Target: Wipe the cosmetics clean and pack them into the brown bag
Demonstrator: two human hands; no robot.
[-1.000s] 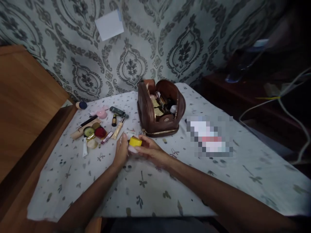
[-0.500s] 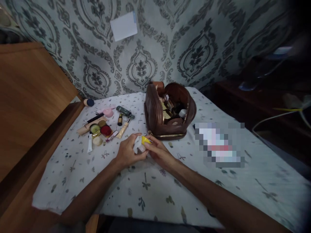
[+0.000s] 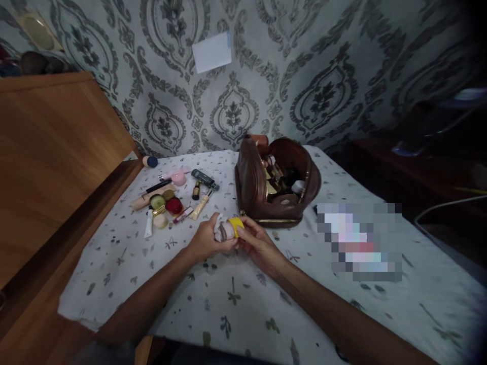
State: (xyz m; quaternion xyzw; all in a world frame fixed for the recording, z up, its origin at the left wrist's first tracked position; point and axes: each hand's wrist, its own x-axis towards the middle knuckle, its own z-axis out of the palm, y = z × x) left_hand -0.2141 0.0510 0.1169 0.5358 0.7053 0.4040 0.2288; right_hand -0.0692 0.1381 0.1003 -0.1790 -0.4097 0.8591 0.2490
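Note:
Both my hands meet over the table just in front of the brown bag. My left hand [image 3: 210, 237] is closed round a crumpled white tissue [image 3: 219, 221] and the pale body of a small container [image 3: 228, 230]. My right hand [image 3: 255, 241] pinches the container's yellow end [image 3: 237, 226] between thumb and fingers. The container lies roughly sideways, and the fingers hide part of it. Close behind stands the brown cosmetic bag [image 3: 251, 182], unzipped, with several items inside. A cream-coloured tube [image 3: 200, 205] lies to the left of my hands.
Several cosmetics spread over the left of the patterned tablecloth [image 3: 232, 299]: a red jar [image 3: 174, 206], a green jar [image 3: 157, 202], a white tube [image 3: 148, 225], a dark green tube [image 3: 204, 178]. A blurred-out flat object [image 3: 353, 241] lies right. A wooden panel [image 3: 57, 152] borders the left.
The container has turned in my hands, and more of its yellow end and pale body shows. The whole view has shifted, so the scene sits further right and slightly lower.

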